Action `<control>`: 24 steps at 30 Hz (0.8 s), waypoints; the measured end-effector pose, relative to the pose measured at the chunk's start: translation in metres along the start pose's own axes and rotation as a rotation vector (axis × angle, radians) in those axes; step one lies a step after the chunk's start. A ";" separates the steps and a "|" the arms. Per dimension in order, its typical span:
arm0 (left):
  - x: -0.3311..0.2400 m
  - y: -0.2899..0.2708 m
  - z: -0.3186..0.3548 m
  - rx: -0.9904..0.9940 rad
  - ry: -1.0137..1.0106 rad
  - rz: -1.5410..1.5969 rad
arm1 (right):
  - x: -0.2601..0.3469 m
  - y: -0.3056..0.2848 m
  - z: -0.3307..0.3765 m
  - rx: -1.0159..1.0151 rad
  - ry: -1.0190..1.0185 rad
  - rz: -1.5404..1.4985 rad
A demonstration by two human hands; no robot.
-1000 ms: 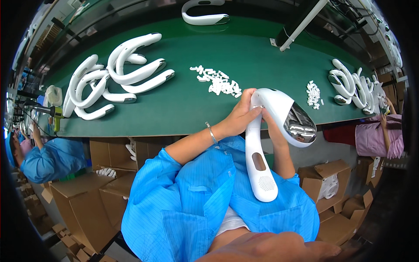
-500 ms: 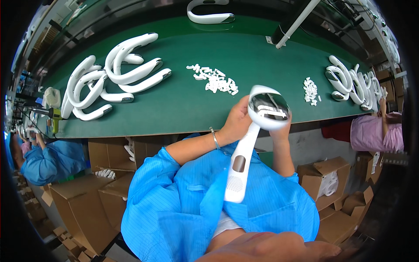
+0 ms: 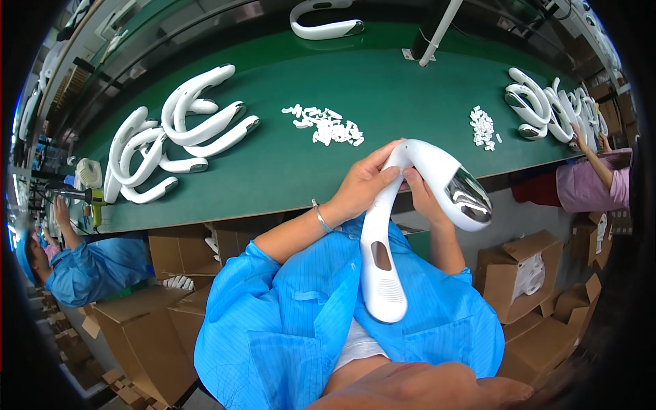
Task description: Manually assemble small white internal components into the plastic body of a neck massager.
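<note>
Between my hands is a white U-shaped device (image 3: pixel 381 225), which looks like a neck massager, held above the bench's near edge. One arm hangs toward my chest, showing an oval window and a grille of fine slots; the other bends right and ends in a shiny silver cap. My left hand (image 3: pixel 362 181) is closed on the left side of the bend, thumb pressed on the inner edge. My right hand (image 3: pixel 425 197) pinches the inner side of the bend near the left thumb; part of it is hidden behind the capped arm.
On the green bench (image 3: pixel 260 178) lie two piles of small white pieces, a larger pile (image 3: pixel 329 127) and a smaller pile (image 3: pixel 482 128). More white devices (image 3: pixel 205 126) are heaped left, others right. A power screwdriver (image 3: pixel 92 198), cardboard boxes (image 3: pixel 140 328) and co-workers flank me.
The device has turned in my hands, so its silver-capped arm now swings out to the right and lower. My left hand has shifted onto the bend. A co-worker's hand at the right reaches the devices there.
</note>
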State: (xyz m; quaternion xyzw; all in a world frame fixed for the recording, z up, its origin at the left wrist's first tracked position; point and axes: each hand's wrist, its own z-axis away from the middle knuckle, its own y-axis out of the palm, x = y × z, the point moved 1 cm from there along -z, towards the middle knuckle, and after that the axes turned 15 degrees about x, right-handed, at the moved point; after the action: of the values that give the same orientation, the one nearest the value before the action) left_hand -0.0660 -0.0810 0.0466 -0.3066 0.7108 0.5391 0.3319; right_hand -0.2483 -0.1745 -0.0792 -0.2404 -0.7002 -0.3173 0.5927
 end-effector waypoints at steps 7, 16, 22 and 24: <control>0.013 0.001 0.006 0.005 0.073 -0.122 | 0.102 0.060 -0.018 0.244 -0.056 0.097; 0.008 0.002 -0.038 -0.224 0.060 -0.044 | 0.109 0.052 -0.045 0.219 0.104 -0.212; 0.002 -0.009 -0.140 0.043 -0.007 -0.777 | 0.132 -0.006 -0.063 0.101 0.043 -0.244; -0.007 -0.047 -0.178 0.088 0.135 -1.374 | 0.149 -0.062 -0.077 -0.083 -0.015 -0.277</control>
State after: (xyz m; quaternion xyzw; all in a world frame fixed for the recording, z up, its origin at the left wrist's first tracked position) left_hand -0.0501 -0.2634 0.0609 -0.7066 0.3958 0.1567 0.5653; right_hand -0.2676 -0.2786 0.0651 -0.1681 -0.7173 -0.4230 0.5275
